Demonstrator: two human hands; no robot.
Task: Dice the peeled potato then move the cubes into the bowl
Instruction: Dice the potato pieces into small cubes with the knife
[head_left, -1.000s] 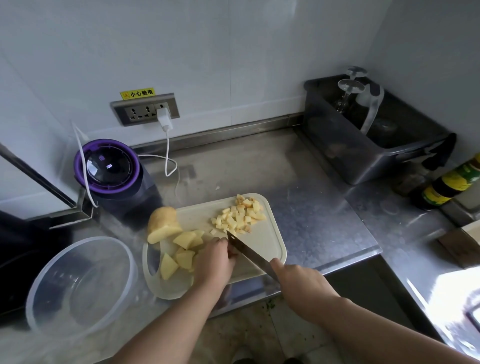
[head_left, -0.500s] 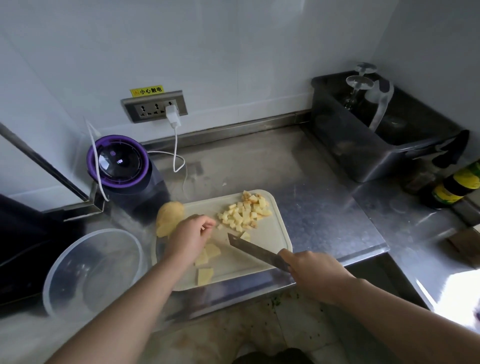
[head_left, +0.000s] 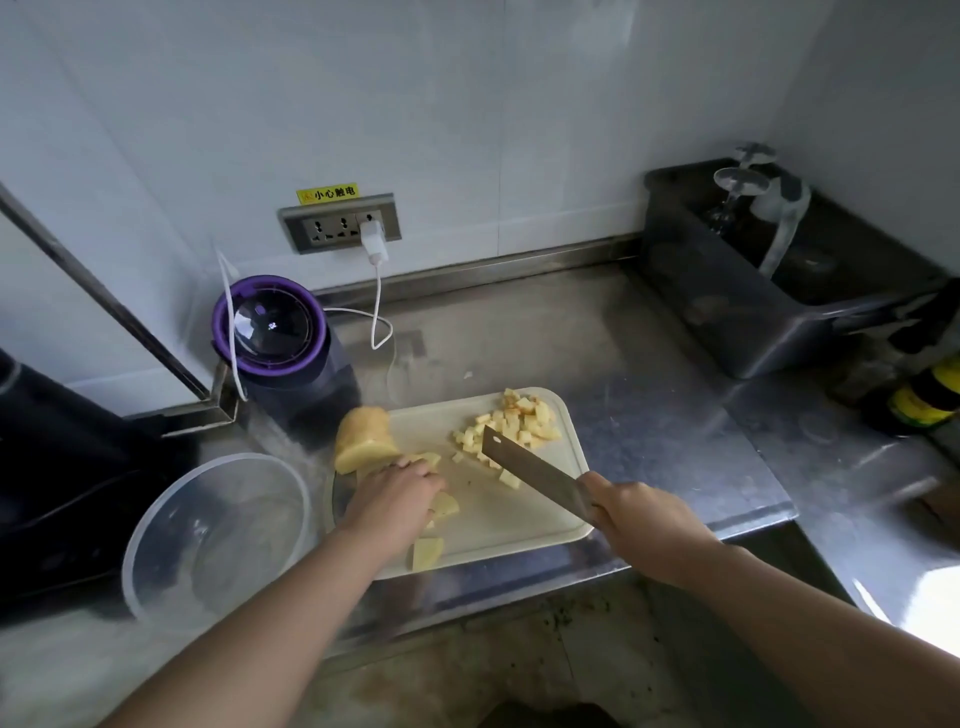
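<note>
A cream cutting board lies on the steel counter. At its far left corner sits a large uncut potato piece. My left hand curls over potato slices at the board's left side; one more slice lies by the near edge. A pile of small potato cubes occupies the far right of the board. My right hand grips a cleaver, its blade tip beside the cubes. A clear plastic bowl stands empty left of the board.
A purple-lidded appliance stands behind the board, with a white cable running to a wall socket. A dark tub with glassware sits at the back right. A bottle stands at the right edge. The counter's front edge runs just below the board.
My left hand left the cut spot, reached toward the big potato piece, then settled over the slices at the board's left. The cleaver swung away to the right and its tip moved toward the cubes.
</note>
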